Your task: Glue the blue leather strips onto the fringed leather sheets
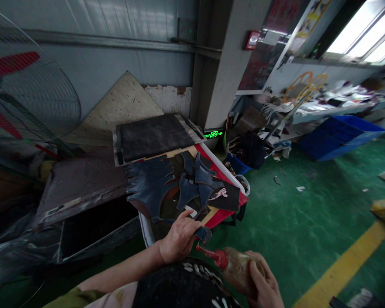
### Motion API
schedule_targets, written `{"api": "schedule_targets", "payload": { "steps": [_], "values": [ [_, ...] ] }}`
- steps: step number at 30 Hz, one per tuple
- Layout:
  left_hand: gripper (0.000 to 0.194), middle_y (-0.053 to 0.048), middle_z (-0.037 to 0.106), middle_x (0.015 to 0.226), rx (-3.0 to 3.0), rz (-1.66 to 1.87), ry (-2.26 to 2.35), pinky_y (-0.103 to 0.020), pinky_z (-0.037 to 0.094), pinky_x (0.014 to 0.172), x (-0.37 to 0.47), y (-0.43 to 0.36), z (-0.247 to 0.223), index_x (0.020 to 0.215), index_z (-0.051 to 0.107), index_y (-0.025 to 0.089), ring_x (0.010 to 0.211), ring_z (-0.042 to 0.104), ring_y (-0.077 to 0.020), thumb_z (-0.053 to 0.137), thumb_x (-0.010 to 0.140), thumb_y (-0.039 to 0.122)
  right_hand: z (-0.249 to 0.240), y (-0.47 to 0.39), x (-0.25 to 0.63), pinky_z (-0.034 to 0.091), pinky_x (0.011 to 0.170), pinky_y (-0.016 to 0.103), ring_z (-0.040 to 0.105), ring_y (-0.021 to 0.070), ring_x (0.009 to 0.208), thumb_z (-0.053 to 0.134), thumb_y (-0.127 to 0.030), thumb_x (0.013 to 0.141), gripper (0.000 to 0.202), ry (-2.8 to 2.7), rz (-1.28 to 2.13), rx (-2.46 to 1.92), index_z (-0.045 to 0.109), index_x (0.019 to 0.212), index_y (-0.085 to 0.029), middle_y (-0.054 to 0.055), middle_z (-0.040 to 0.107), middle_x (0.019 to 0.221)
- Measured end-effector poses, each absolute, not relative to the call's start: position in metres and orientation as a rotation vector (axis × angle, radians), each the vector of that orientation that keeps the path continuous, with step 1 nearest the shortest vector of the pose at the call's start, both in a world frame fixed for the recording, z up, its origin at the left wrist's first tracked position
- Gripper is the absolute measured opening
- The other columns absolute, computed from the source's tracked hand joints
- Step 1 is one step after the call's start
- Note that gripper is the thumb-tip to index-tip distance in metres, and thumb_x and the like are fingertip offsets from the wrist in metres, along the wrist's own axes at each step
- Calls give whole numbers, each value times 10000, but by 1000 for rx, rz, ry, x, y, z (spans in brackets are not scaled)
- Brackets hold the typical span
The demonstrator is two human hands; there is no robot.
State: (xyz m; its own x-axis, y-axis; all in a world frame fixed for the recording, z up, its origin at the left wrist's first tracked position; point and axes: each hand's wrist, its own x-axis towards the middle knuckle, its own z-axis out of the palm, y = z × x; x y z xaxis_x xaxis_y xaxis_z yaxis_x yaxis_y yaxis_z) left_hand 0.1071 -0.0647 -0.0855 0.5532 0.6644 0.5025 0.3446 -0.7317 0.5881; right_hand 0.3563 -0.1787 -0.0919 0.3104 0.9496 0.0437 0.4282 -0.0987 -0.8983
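Note:
My left hand (179, 236) is closed on a small dark blue leather piece (203, 233), pinched above my lap. In my right hand (265, 280) is a brownish glue bottle (239, 270) with a red cap and thin nozzle, tilted so that its tip points at the leather piece. Whether the tip touches the leather I cannot tell. Just beyond my left hand, a fan of dark blue leather pieces (152, 184) with pointed ends lies on the table. More cut leather pieces (192, 186) are piled to its right, beside a pink crumpled scrap (220, 194).
A black board (154, 133) lies at the table's back. The table's red edge (215, 217) shows at right. A large fan (28, 85) stands at left above a covered box (83, 179). Blue bins (340, 136) stand on the green floor at right, near a cluttered bench.

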Motion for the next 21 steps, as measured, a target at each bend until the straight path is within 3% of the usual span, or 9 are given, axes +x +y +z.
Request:
{"api": "schedule_targets", "payload": {
  "steps": [5, 13, 21],
  "values": [
    [276, -38, 657, 795, 2365, 1035, 827, -481, 433, 1025, 107, -67, -89, 1068, 545, 168, 722, 626, -149, 412, 848, 70, -90, -180, 364, 549, 686, 307, 653, 255, 841, 661, -360, 688, 247, -1354, 731, -1699, 637, 906, -244, 68, 676, 913],
    [292, -44, 651, 820, 2366, 1004, 851, -499, 415, 1036, 104, -71, -92, 1075, 547, 160, 737, 619, -156, 424, 826, 69, -100, -182, 380, 532, 704, 366, 619, 282, 864, 625, -285, 626, 308, -1377, 509, -1771, 631, 930, -238, 71, 640, 890],
    [313, -35, 636, 775, 2405, 984, 835, -507, 407, 1033, 108, -78, -92, 1066, 550, 152, 698, 603, -149, 398, 814, 46, -102, -178, 372, 544, 724, 368, 645, 258, 853, 600, -319, 740, 201, -1154, 765, -1699, 636, 917, -232, 84, 667, 936]
  ]
}}
